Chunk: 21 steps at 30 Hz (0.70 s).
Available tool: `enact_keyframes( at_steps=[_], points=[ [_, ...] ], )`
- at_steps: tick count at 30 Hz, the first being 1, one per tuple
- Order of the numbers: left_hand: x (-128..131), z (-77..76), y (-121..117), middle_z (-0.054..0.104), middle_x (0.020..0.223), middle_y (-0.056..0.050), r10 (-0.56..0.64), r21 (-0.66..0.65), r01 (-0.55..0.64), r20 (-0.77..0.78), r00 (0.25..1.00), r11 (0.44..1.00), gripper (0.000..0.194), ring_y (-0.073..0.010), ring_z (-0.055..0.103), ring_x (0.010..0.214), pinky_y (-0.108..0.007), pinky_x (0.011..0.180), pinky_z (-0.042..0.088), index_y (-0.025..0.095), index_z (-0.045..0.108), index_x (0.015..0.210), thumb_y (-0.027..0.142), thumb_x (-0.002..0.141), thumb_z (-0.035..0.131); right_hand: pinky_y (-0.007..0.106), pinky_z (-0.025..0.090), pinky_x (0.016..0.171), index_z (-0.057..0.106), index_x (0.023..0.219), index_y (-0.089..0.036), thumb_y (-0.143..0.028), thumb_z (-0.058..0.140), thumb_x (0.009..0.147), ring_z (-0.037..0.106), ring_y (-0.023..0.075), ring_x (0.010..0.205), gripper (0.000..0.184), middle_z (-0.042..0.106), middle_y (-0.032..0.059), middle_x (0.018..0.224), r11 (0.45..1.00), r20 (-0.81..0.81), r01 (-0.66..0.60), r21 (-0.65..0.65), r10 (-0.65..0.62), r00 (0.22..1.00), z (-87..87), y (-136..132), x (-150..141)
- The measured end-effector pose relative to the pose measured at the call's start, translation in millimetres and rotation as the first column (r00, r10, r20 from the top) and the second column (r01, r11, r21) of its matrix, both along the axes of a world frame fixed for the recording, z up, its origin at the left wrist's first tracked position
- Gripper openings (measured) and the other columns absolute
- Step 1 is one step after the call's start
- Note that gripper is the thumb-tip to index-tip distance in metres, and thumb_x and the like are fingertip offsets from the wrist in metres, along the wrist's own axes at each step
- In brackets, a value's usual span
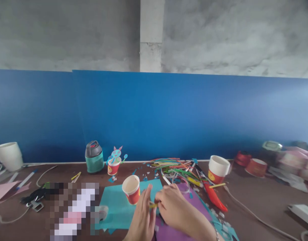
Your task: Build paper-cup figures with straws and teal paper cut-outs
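Observation:
My left hand (143, 214) and my right hand (172, 205) meet low in the middle of the view, over a teal paper sheet (113, 207) and a purple sheet (179, 231). Both pinch a small yellow strip (152, 205) between their fingertips. A red and white paper cup (131, 189) stands tilted on the teal sheet, just left of my left hand's fingers. A pile of thin coloured paper strips (176, 167) lies behind my right hand.
A teal and grey flask (94, 157) and a cup with a paper rabbit (114, 162) stand by the blue wall. Another paper cup (218, 169) and red scissors (214, 197) lie right. A white bucket (9, 155) sits far left; cables cross the brown table.

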<state>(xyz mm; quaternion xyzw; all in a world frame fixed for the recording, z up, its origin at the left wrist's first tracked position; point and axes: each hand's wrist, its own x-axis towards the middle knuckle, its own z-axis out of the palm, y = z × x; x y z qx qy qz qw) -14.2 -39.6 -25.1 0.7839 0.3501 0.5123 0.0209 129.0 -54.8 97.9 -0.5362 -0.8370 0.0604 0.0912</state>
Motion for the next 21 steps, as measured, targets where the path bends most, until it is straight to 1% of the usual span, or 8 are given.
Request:
enact_keyframes(
  at_steps=[3, 4, 6, 8, 11, 13, 17, 21],
  points=[
    [-5.7, -10.4, 5.8, 0.067, 0.118, -0.013, -0.081, -0.060, 0.087, 0.093, 0.992, 0.994, 0.041, -0.0282, 0.063, 0.109, -0.041, 0.092, 0.052, 0.025, 0.053, 0.130, 0.017, 0.091, 0.041, 0.026, 0.039, 0.074, 0.072, 0.079, -0.022, -0.018, 0.050, 0.079, 0.062, 0.0174, 0.075, 0.022, 0.073, 0.0022, 0.076, 0.983, -0.191, -0.143, -0.119, 0.119, 0.974, 10.6, 5.6, 6.9],
    [-7.4, -12.2, 7.2, 0.069, 0.113, -0.013, -0.092, -0.102, 0.106, 0.131, 0.987, 0.989, 0.038, -0.0279, 0.066, 0.104, -0.040, 0.089, 0.053, 0.025, 0.058, 0.125, 0.019, 0.092, 0.041, 0.023, 0.040, 0.068, 0.072, 0.082, -0.022, -0.023, 0.050, 0.081, 0.062, 0.0156, 0.071, 0.022, 0.073, 0.0005, 0.078, 0.973, -0.250, -0.144, -0.180, 0.097, 0.963, 10.8, 15.7, 14.6],
    [-9.5, -12.9, 8.2, 0.071, 0.107, -0.014, -0.082, -0.204, 0.126, 0.211, 0.974, 0.971, 0.036, -0.0274, 0.068, 0.096, -0.041, 0.087, 0.054, 0.024, 0.061, 0.121, 0.025, 0.093, 0.039, 0.022, 0.040, 0.061, 0.073, 0.080, -0.022, -0.028, 0.047, 0.085, 0.061, 0.0142, 0.065, 0.028, 0.073, 0.0000, 0.075, 0.974, -0.194, 0.079, -0.214, -0.122, 0.973, 6.3, 43.2, 36.7],
    [-9.4, -10.5, 6.7, 0.070, 0.106, -0.014, -0.064, -0.274, 0.145, 0.284, 0.957, 0.951, 0.036, -0.0277, 0.068, 0.093, -0.041, 0.085, 0.054, 0.024, 0.063, 0.119, 0.031, 0.093, 0.040, 0.024, 0.040, 0.067, 0.073, 0.076, -0.018, -0.021, 0.046, 0.083, 0.063, 0.0180, 0.077, 0.027, 0.072, 0.0050, 0.080, 0.913, -0.114, 0.402, -0.075, -0.408, 0.906, -2.7, 72.3, 62.8],
    [-6.3, -3.2, 1.1, 0.070, 0.105, -0.015, -0.060, -0.315, 0.182, 0.359, 0.931, 0.932, 0.036, -0.0289, 0.067, 0.090, -0.042, 0.084, 0.053, 0.024, 0.066, 0.114, 0.039, 0.090, 0.044, 0.033, 0.039, 0.076, 0.071, 0.086, -0.015, -0.010, 0.047, 0.078, 0.061, 0.0273, 0.095, 0.026, 0.071, 0.0142, 0.094, 0.825, -0.086, 0.565, -0.013, -0.564, 0.821, -19.5, 102.4, 95.2],
    [-4.2, 2.5, -2.7, 0.071, 0.099, -0.015, -0.049, -0.338, 0.195, 0.395, 0.917, 0.921, 0.035, -0.0280, 0.067, 0.082, -0.042, 0.083, 0.052, 0.023, 0.068, 0.110, 0.041, 0.089, 0.046, 0.036, 0.038, 0.081, 0.070, 0.091, -0.015, -0.009, 0.052, 0.074, 0.058, 0.0293, 0.102, 0.025, 0.069, 0.0144, 0.100, 0.814, -0.102, 0.581, 0.000, -0.578, 0.810, -30.2, 111.4, 106.7],
    [-4.7, 11.7, -6.3, 0.069, 0.079, -0.014, -0.017, -0.413, 0.226, 0.452, 0.892, 0.882, 0.039, -0.0248, 0.063, 0.067, -0.039, 0.076, 0.052, 0.020, 0.070, 0.104, 0.047, 0.087, 0.048, 0.037, 0.035, 0.086, 0.067, 0.067, -0.014, -0.004, 0.054, 0.068, 0.056, 0.0298, 0.103, 0.016, 0.069, 0.0130, 0.089, 0.827, -0.203, 0.562, -0.014, -0.552, 0.808, -44.4, 115.5, 111.1],
    [-6.5, 18.3, -7.5, 0.065, 0.071, -0.011, -0.017, -0.454, 0.263, 0.476, 0.879, 0.851, 0.040, -0.0229, 0.060, 0.063, -0.035, 0.070, 0.051, 0.019, 0.070, 0.102, 0.050, 0.085, 0.051, 0.031, 0.039, 0.079, 0.064, 0.067, -0.015, -0.016, 0.052, 0.077, 0.058, 0.0244, 0.092, 0.015, 0.066, 0.0086, 0.082, 0.857, -0.423, 0.509, -0.076, -0.490, 0.762, -43.8, 115.2, 106.5]
  ],
)
